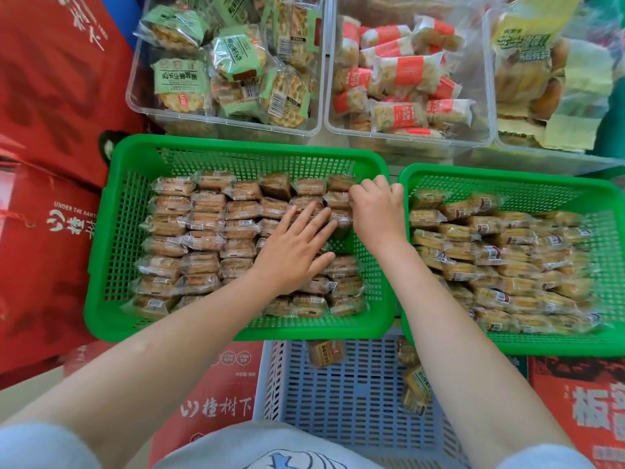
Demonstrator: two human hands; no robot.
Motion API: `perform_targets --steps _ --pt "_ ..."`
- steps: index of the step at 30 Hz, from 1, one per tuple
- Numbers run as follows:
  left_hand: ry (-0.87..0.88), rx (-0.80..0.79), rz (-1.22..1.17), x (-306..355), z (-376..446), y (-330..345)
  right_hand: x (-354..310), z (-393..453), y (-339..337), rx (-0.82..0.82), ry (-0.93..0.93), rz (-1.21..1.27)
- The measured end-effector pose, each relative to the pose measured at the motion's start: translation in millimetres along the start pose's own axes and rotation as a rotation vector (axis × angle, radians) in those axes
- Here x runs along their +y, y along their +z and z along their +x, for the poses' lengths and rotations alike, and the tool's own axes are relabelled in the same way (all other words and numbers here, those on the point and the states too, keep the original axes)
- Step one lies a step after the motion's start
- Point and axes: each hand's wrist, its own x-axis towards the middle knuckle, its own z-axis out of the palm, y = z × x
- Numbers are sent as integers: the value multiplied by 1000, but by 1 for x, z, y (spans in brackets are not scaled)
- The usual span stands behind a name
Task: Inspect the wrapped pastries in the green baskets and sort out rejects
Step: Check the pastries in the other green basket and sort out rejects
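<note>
Pastries (206, 228) are filling both green baskets (236, 147); left hand (297, 245) is pressing spread, right hand (375, 208) is pinching one; few rejects are lying in the blue basket (338, 394).

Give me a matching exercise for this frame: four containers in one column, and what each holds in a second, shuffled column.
Containers:
1. left green basket
2. right green basket
3. blue basket
4. clear tub at far left

Contents:
A. only a few loose wrapped pastries
B. packets with green labels
C. wrapped pastries in neat rows, both hands in it
D. wrapped pastries in a looser pile, no hand in it

Pairs: 1-C, 2-D, 3-A, 4-B. In the left green basket the left hand lies flat on the rows, and the right hand curls over pastries at the far corner.
</note>
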Motion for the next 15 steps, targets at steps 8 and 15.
perform_targets --steps 8,15 --pt "-49 -65 -30 3 3 -13 12 -18 -72 178 194 557" --pt "-449 67 -943 31 -30 -91 -10 -99 -146 34 874 1654"
